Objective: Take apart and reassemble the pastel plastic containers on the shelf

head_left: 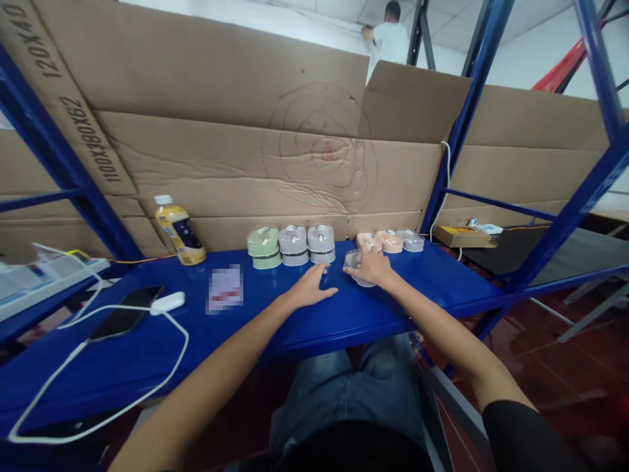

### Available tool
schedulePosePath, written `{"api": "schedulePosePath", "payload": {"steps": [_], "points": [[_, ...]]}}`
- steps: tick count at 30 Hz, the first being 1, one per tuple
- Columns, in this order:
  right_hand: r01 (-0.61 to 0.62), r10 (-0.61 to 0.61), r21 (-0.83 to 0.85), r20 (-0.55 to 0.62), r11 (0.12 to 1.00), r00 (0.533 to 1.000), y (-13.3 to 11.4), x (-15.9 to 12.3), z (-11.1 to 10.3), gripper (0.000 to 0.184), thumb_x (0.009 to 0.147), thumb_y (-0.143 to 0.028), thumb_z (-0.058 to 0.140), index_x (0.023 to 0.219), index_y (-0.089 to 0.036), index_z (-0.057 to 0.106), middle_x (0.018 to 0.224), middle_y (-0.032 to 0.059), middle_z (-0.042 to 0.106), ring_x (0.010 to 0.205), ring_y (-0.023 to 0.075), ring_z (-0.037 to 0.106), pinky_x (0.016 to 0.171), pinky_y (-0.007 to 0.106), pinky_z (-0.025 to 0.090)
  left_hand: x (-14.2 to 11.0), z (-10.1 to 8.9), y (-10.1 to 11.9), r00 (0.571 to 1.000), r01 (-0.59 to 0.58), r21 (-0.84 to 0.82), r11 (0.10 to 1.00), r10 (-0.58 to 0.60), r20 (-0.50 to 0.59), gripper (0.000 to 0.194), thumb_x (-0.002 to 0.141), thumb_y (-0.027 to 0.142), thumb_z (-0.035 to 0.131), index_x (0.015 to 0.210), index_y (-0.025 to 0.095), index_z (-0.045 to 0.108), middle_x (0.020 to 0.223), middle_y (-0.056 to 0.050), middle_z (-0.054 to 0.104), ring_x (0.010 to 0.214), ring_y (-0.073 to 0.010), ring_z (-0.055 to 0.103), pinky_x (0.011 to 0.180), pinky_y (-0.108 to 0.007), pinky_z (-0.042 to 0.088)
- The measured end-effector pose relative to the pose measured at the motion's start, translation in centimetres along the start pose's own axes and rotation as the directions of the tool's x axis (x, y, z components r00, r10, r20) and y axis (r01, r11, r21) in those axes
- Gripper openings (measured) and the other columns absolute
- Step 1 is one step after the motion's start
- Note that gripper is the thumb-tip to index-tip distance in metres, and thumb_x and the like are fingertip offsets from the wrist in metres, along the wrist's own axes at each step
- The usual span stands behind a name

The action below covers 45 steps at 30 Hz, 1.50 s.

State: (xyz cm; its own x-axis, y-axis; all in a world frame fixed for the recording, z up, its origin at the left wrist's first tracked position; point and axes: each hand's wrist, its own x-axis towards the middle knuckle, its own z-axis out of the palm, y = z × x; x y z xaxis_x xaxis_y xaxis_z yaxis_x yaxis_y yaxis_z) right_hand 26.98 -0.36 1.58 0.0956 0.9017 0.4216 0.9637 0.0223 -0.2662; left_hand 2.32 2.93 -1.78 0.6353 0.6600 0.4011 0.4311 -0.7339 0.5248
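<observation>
The right hand curls over a small, round, clear plastic box and seems to hold it on the blue metal shelf. The left hand lies flat and open — it holds nothing — just near the round grey plastic boxes.

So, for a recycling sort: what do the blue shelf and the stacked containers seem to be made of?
The blue shelf looks like painted sheet steel: glossy coat, thin folded edge. The stacked containers are probably moulded plastic: smooth satin surface, rounded corners.
</observation>
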Motion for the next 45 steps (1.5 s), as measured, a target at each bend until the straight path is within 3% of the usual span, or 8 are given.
{"api": "schedulePosePath", "payload": {"steps": [3, 5, 10, 14, 22, 29, 38, 45], "points": [[0.006, 0.003, -0.037, 0.223, 0.999, 0.975, -1.3, 0.9, -0.4, 0.088, 0.066, -0.068, 0.085, 0.132, -0.017, 0.058, 0.124, 0.025, 0.068, 0.116, 0.0479, 0.066, 0.092, 0.06, 0.054, -0.1, 0.1, 0.1, 0.999, 0.043, -0.062, 0.997, -0.045, -0.019, 0.103, 0.07, 0.058, 0.086, 0.152, 0.018, 0.038, 0.145, -0.021, 0.055, 0.135, -0.0401, 0.056, 0.114, -0.058, 0.045], [0.194, -0.201, 0.053, 0.303, 0.98, 0.932, -2.5, 1.2, -0.9, 0.089, 0.065, -0.059, 0.088, 0.135, -0.015, 0.058, 0.129, 0.0246, 0.066, 0.118, 0.0458, 0.066, 0.096, 0.057, 0.054, 0.0, 0.0, 0.1, 0.998, 0.039, -0.107, 0.993, -0.044, -0.045, 0.117, 0.064, 0.058, 0.091, 0.155, 0.017, 0.031, 0.152, -0.023, 0.049, 0.14, -0.0414, 0.051, 0.116, -0.058, 0.043], [0.49, -0.631, 0.471, 0.204, 0.733, 0.748, -3.2, 1.4, -1.8, 0.095, 0.061, -0.044, 0.093, 0.144, -0.021, 0.055, 0.143, 0.0147, 0.063, 0.132, 0.0353, 0.059, 0.113, 0.05, 0.045, 0.1, -0.6, 0.0, 0.994, -0.073, -0.209, 0.975, 0.054, -0.096, 0.123, 0.058, 0.05, 0.096, 0.157, 0.02, 0.029, 0.155, -0.02, 0.049, 0.143, -0.0407, 0.049, 0.12, -0.058, 0.039], [0.274, -0.551, 0.686, 0.22, 0.674, 0.805, -0.4, 2.0, -1.9, 0.097, 0.063, -0.047, 0.093, 0.146, -0.02, 0.051, 0.14, 0.013, 0.064, 0.128, 0.0295, 0.061, 0.112, 0.047, 0.047, 0.0, -1.0, 0.3, 0.996, -0.083, -0.199, 0.977, 0.072, -0.06, 0.121, 0.066, 0.048, 0.093, 0.162, 0.024, 0.025, 0.149, -0.017, 0.056, 0.138, -0.0378, 0.055, 0.117, -0.057, 0.043], [-0.003, -0.129, 0.709, 0.132, 0.705, 0.983, 2.8, 2.5, -0.7, 0.083, 0.069, -0.048, 0.09, 0.14, -0.02, 0.057, 0.135, 0.0136, 0.066, 0.122, 0.0287, 0.064, 0.109, 0.048, 0.05, -0.3, -0.9, 1.2, 0.986, -0.143, 0.035, 0.989, 0.139, 0.088, 0.051, 0.086, 0.054, 0.076, 0.129, 0.027, 0.075, 0.147, -0.014, 0.055, 0.142, -0.0393, 0.049, 0.12, -0.055, 0.039], [0.01, -0.051, 0.726, 0.035, 0.688, 0.998, 2.4, 2.4, -0.7, 0.075, 0.072, -0.054, 0.086, 0.136, -0.023, 0.061, 0.133, 0.0106, 0.067, 0.121, 0.0276, 0.065, 0.109, 0.046, 0.05, -0.2, -0.7, 0.8, 0.992, -0.113, 0.051, 0.992, 0.109, 0.067, 0.045, 0.098, 0.052, 0.059, 0.133, 0.027, 0.073, 0.146, -0.012, 0.058, 0.15, -0.0376, 0.037, 0.124, -0.056, 0.033], [0.008, -0.031, 0.797, 0.014, 0.603, 0.999, 2.7, 2.9, -0.2, 0.061, 0.079, -0.063, 0.076, 0.125, -0.025, 0.064, 0.12, 0.0086, 0.071, 0.102, 0.0233, 0.072, 0.092, 0.043, 0.06, 0.3, -2.1, -0.2, 0.923, 0.051, 0.003, 0.999, -0.046, -0.382, 0.047, 0.098, 0.051, 0.055, 0.128, 0.019, 0.072, 0.142, -0.013, 0.053, 0.138, -0.0324, 0.052, 0.121, -0.048, 0.039], [0.048, -0.058, 0.798, -0.016, 0.601, 0.998, 2.4, 2.6, -0.7, 0.064, 0.078, -0.061, 0.078, 0.129, -0.024, 0.064, 0.124, 0.0101, 0.071, 0.109, 0.0256, 0.071, 0.101, 0.047, 0.057, -0.5, -1.4, 1.1, 0.989, -0.105, 0.039, 0.994, 0.108, -0.1, 0.044, 0.099, 0.05, 0.058, 0.129, 0.022, 0.072, 0.147, -0.014, 0.049, 0.144, -0.0342, 0.045, 0.124, -0.052, 0.035]]}}
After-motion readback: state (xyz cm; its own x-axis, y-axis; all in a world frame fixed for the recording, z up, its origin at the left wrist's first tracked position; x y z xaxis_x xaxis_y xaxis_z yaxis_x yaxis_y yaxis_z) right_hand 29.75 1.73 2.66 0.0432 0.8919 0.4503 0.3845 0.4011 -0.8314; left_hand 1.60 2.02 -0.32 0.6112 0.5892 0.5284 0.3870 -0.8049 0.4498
